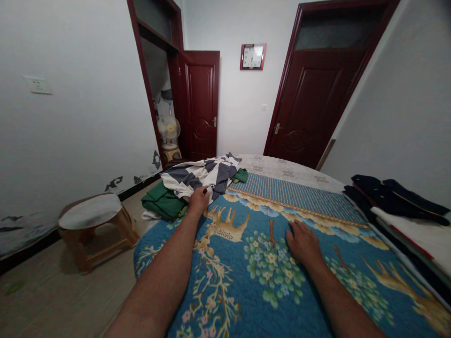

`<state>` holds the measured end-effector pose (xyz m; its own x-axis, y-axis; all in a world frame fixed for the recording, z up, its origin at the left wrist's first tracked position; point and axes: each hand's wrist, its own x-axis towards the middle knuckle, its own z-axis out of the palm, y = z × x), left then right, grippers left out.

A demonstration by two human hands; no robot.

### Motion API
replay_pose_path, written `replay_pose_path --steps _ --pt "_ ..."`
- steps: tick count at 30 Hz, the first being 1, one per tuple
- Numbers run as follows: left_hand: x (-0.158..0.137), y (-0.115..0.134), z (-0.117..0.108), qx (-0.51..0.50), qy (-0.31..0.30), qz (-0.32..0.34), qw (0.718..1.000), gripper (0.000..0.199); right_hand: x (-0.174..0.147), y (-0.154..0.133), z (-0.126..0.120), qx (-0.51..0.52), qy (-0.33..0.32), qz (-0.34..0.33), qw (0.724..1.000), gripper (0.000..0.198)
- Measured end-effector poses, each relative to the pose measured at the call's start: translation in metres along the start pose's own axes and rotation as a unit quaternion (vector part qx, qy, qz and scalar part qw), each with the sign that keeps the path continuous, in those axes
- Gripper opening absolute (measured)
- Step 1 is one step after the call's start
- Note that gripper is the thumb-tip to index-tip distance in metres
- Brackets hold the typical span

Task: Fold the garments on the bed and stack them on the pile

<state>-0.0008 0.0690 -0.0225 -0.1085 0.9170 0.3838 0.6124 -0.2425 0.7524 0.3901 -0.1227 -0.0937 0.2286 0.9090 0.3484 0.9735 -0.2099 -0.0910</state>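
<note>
Two hands work apart: the left hand [199,199] has its fingers seemingly pinched on the near edge of a checked cloth [190,176] spreading beyond them; the right hand [303,241], loosely curled, looks empty above the blue quilt [229,258], contact unclear. Taking hold seems the step; spreading it would call for both hands. Left of the left fingers, green cloth [160,202] is partly covered.

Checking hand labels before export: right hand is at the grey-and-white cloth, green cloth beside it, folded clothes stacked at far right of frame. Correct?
Wrong hand: the head view shows the left hand at the grey-and-white cloth. The green cloth beside it and the folded clothes stacked at far right stand as stated.
</note>
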Motion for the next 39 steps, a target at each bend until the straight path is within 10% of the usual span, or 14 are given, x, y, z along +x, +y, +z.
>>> replay_pose_path --steps 5,12,19,22,26,31,35,39 --pt "-0.013 0.020 0.014 -0.046 -0.007 0.073 0.996 0.030 0.000 -0.002 -0.002 -0.002 -0.007 -0.002 1.000 0.049" --pt "-0.021 0.013 0.013 -0.017 0.021 -0.053 0.998 0.056 -0.001 -0.003 -0.005 0.001 -0.012 -0.001 1.000 0.049" --pt "-0.031 0.056 0.006 -0.136 -0.073 0.072 0.985 0.042 0.000 -0.004 -0.002 0.005 -0.008 0.003 1.000 0.049" --pt "-0.060 0.088 0.011 -0.238 -0.269 0.143 0.922 0.036 0.002 -0.002 -0.001 0.020 0.006 -0.003 1.000 0.048" --pt "-0.097 0.117 0.014 -0.263 -0.567 0.153 0.766 0.041 0.003 -0.002 -0.002 0.089 0.042 -0.025 0.995 0.053" --pt "-0.125 0.127 0.022 -0.303 -0.712 0.142 0.617 0.033 0.003 -0.017 -0.009 0.221 0.080 -0.094 0.967 0.068" --pt "-0.132 0.124 0.032 -0.333 -0.738 0.121 0.574 0.042 -0.001 -0.041 -0.018 0.307 0.041 -0.204 0.929 0.062" --pt "-0.116 0.109 0.030 -0.319 -0.693 0.078 0.642 0.058 -0.002 -0.061 -0.030 0.415 -0.035 -0.201 0.887 0.030"
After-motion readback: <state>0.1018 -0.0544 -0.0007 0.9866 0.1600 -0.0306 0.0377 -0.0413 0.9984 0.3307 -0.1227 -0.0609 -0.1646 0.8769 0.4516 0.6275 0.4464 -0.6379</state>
